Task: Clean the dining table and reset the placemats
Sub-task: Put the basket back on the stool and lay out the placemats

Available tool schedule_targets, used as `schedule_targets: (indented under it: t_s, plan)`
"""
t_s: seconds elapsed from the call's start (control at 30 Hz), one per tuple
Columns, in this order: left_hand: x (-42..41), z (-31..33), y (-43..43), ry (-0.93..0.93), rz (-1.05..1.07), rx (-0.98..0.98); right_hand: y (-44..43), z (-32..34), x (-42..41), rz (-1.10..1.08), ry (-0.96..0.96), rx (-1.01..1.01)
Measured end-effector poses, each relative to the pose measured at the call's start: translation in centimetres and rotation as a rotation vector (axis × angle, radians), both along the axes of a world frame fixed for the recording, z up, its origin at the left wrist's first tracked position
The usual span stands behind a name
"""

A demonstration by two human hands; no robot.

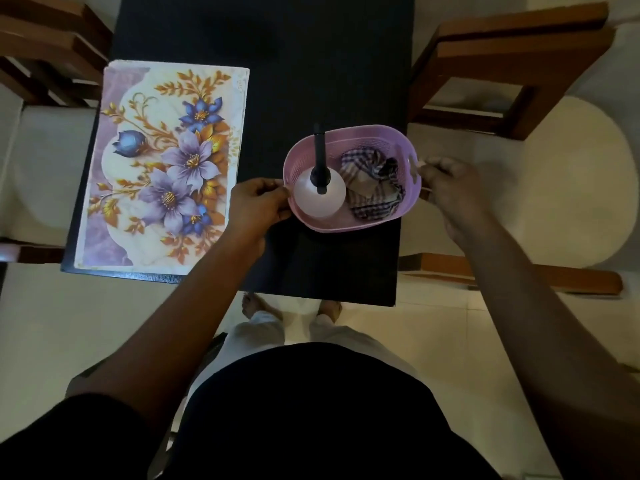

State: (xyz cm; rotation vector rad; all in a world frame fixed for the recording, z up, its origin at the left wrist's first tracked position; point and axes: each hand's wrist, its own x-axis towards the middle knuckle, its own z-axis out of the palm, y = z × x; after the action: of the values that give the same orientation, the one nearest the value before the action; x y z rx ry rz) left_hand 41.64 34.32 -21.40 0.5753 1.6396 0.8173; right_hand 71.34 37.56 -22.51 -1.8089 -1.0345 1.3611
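Left hand and right hand clamped on opposite ends of pink basket on dark tabletop. Inside basket: spray bottle, checked cloth. Left of basket: floral placemat, flat on tabletop.

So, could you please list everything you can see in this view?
table: one, black, centre.
placemat: one, purple floral, on table's left side.
basket: one, pink, at table's right side.
bottle: one, white, black sprayer, in basket.
cloth: one, checked, in basket beside bottle.
left chair: one, brown, cream seat, left of table.
right chair: one, same colours, right of table.
left hand: grips basket's left rim.
right hand: grips basket's right handle.
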Motion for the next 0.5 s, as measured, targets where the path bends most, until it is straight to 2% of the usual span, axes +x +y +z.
schedule_targets:
  t_s: [0.27,0.5]
  plan:
    - [-1.5,0.3,-1.2,-0.033,0.094,0.034,1.1,1.0,-2.1,0.067,-0.062,0.010]
    - [-8.8,1.1,-6.9,-0.047,0.281,0.139,0.9,4.1,-10.6,0.196,-0.005,0.026]
